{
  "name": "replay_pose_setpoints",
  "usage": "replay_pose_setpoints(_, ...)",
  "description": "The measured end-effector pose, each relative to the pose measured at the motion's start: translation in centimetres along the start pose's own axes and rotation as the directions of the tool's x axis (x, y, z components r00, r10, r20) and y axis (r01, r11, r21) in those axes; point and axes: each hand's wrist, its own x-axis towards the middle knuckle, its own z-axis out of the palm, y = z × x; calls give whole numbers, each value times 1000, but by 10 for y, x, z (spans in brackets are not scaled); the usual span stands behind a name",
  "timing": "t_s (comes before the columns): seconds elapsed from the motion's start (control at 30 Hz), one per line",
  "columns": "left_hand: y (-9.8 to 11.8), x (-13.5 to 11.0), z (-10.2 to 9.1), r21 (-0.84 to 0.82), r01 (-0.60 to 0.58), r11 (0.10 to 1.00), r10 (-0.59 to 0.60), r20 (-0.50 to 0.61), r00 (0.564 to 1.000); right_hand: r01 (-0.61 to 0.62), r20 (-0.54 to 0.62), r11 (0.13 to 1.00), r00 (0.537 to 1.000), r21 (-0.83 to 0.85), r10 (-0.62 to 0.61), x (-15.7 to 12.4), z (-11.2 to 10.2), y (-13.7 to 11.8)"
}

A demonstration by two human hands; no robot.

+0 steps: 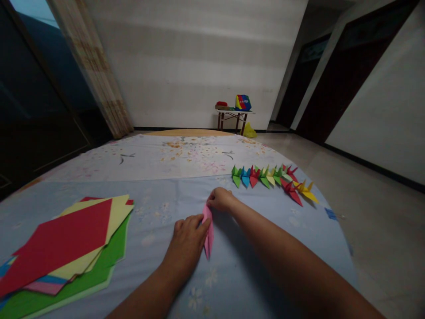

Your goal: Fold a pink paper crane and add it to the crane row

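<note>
The pink paper (208, 237) lies on the blue sheet (159, 195), paper birds (265, 176) at 2 o'clock; left hand (186, 241) presses it flat, right hand (221, 199) pinches its tip, so I'd press slowly for a neat fold.

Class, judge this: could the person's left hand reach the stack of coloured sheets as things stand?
Probably yes. The left hand holds the pink folded paper; only bare cloth lies between it and the stack.

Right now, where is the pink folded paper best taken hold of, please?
Take the pink folded paper by its near pointed end, from the near side: the strip is long and narrow, the left hand covers its middle, the right hand holds its far tip, so only that end is free.
</note>
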Motion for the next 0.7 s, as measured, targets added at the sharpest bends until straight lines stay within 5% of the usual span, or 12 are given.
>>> replay_pose_setpoints(0.3, 2, 1, -4, 12, -11, 1000, 11, 21, 1000, 51, 10, 989, 999, -137, -50, 1, 5, -6)
replay_pose_setpoints(0.7, 2, 1, -2, 54, 34, 998, -37, 59, 998, 145, -217, 986, 963, -78, -159, -22, 10, 21)
